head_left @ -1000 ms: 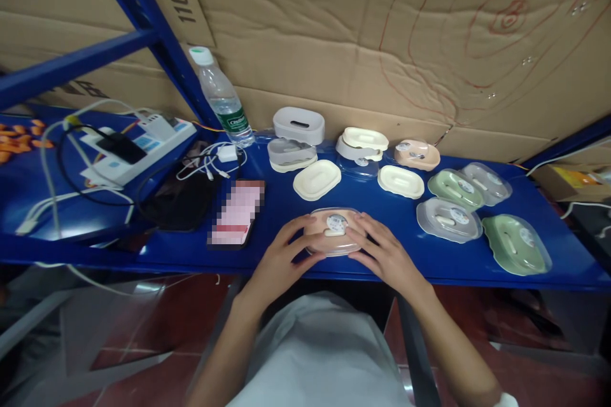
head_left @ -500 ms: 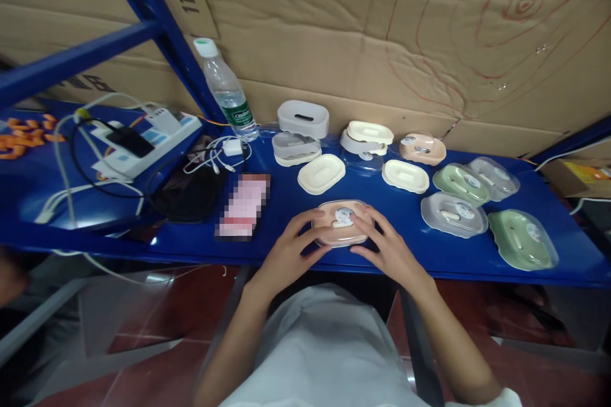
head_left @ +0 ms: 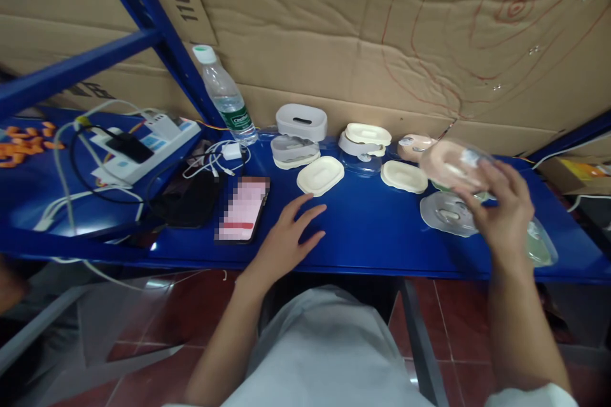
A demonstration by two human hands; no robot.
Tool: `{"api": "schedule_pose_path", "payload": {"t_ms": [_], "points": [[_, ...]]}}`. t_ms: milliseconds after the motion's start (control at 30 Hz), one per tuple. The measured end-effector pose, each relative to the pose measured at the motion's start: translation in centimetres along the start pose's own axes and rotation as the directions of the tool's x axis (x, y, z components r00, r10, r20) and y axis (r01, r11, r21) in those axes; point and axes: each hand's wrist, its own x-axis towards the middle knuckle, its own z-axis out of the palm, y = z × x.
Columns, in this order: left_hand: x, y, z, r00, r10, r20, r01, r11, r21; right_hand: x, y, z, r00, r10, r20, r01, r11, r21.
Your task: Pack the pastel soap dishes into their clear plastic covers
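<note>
My right hand (head_left: 505, 206) grips a pink lidded case (head_left: 451, 164) by its right side, raised over the cases at the right of the table. Fingers apart and holding nothing, my left hand (head_left: 291, 235) rests near the front edge, below a cream oval tray (head_left: 321, 175). Under the raised case lies a clear-lidded grey case (head_left: 443, 213). A green case (head_left: 541, 243) is partly hidden behind my right hand. Another cream tray (head_left: 404, 177) is left of the held case, and a second pink case (head_left: 414, 146) stands behind it.
Grey boxes (head_left: 300, 122) and a cream-topped stack (head_left: 367, 135) stand along the back, beside a water bottle (head_left: 231, 105). A phone (head_left: 242, 208) lies left of my left hand. Cables and a power strip (head_left: 143, 156) spread farther left, near orange pieces (head_left: 28, 143).
The pink case has left the front middle of the table, lifted and carried right in my right hand. My left hand has let go and stays near its former place.
</note>
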Motion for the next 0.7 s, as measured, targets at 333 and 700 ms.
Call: {"api": "schedule_pose_path", "payload": {"t_ms": [333,700], "points": [[3.5,-2.3,0.5,0.993,0.04,0.112,-0.064,0.974,0.216,5.8,12.4,3.3,0.903,0.412,0.121,-0.347,0.866,-0.359],[1.0,-2.7,1.2,0.996,0.058,-0.07,-0.049,0.991,0.121,5.2,12.3,3.5,0.932,0.344,0.114,-0.274,0.875,-0.399]]}}
